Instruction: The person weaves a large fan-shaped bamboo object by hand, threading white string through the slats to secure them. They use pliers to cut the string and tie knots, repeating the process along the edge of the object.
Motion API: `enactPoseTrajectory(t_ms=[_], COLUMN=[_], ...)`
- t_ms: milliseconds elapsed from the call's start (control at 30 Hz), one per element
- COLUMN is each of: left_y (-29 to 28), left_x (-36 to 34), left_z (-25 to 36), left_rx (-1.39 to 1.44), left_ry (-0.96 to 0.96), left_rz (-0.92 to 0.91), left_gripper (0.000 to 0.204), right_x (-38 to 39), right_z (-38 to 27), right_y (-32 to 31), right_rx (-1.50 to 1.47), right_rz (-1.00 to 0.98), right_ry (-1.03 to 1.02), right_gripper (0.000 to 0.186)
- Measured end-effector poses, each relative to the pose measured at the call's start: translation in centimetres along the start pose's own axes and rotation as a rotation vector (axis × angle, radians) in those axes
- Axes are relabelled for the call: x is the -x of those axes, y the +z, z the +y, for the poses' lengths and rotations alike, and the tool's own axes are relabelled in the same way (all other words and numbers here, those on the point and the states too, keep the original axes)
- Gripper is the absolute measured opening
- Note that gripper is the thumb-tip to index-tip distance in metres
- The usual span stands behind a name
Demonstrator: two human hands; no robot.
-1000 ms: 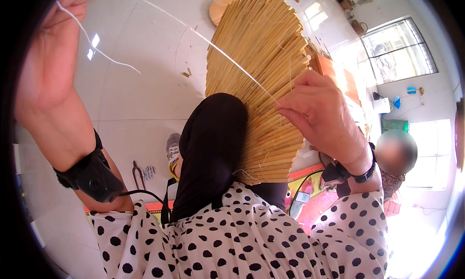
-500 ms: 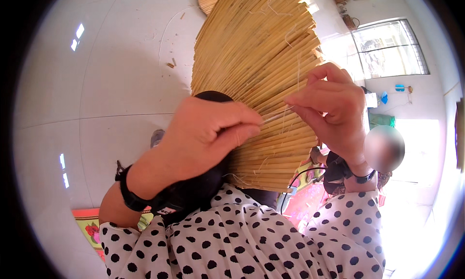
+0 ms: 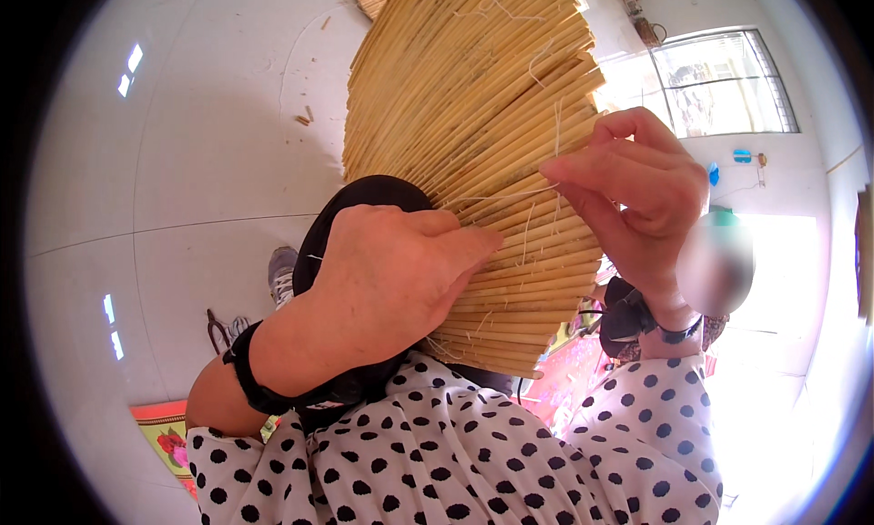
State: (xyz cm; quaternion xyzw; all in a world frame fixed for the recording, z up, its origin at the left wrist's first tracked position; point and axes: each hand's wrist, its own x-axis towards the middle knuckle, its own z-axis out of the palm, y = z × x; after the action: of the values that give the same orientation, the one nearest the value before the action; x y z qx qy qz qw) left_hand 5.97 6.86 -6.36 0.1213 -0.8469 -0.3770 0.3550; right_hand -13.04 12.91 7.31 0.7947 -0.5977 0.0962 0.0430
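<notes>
A mat of thin straw-coloured stalks (image 3: pixel 473 79), laid side by side and fanning out, spans the middle of the view. Loose white thread ends stick up from it in several places. My right hand (image 3: pixel 642 193) is above the mat's right part, thumb and forefinger pinched on a white thread (image 3: pixel 510 196). That thread runs left, nearly straight, to the stalks just above my left hand (image 3: pixel 391 270). The left hand lies low over the mat's near left part, fingers closed together and pointing right; whatever they hold is hidden beneath them.
Under my left forearm is a dark rounded thing (image 3: pixel 364 193). A shoe (image 3: pixel 283 270) and scissors-like handles (image 3: pixel 217 329) are on the tiled floor at left, with small stalk scraps (image 3: pixel 303 120) farther off. Another person (image 3: pixel 715 265) is at right, beside a red patterned mat (image 3: pixel 569 379).
The thread between my hands now slants up to the right hand. My left hand has turned knuckles-up and lowered onto the mat; my right has shifted slightly. The view has moved a little.
</notes>
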Motion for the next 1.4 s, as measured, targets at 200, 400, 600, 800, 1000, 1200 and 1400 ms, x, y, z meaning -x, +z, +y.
enactPoseTrajectory(t_ms=[200,400,600,800,1000,1200,1400], left_y=[-0.1,-0.4,-0.4,-0.5,-0.8,-1.8,-2.4], left_x=[-0.4,-0.6,-0.7,-0.7,-1.0,-2.2,-3.2], left_z=[0.0,0.4,0.6,0.7,0.8,1.3,2.2], left_rx=[-0.031,-0.043,-0.06,-0.097,-0.12,-0.268,-0.318], left_ry=[0.012,0.02,0.032,0.029,0.063,0.188,0.225], left_rz=[0.008,0.003,0.01,-0.007,-0.009,-0.012,-0.068], left_gripper=[0.023,0.024,0.026,0.026,0.028,0.015,0.011], right_x=[0.0,0.0,0.0,0.1,0.1,0.1,0.0], right_z=[0.0,0.0,0.1,0.1,0.0,0.2,0.4], right_y=[0.2,0.1,0.0,0.0,0.0,-0.1,-0.1], right_rx=[-0.013,-0.006,0.014,0.004,-0.015,-0.015,-0.027], right_rz=[0.022,0.02,0.015,0.036,0.044,0.05,0.078], right_ry=[0.003,-0.003,-0.007,0.012,0.027,0.008,-0.037], right_gripper=[0.023,0.023,0.021,0.02,0.02,0.02,0.021])
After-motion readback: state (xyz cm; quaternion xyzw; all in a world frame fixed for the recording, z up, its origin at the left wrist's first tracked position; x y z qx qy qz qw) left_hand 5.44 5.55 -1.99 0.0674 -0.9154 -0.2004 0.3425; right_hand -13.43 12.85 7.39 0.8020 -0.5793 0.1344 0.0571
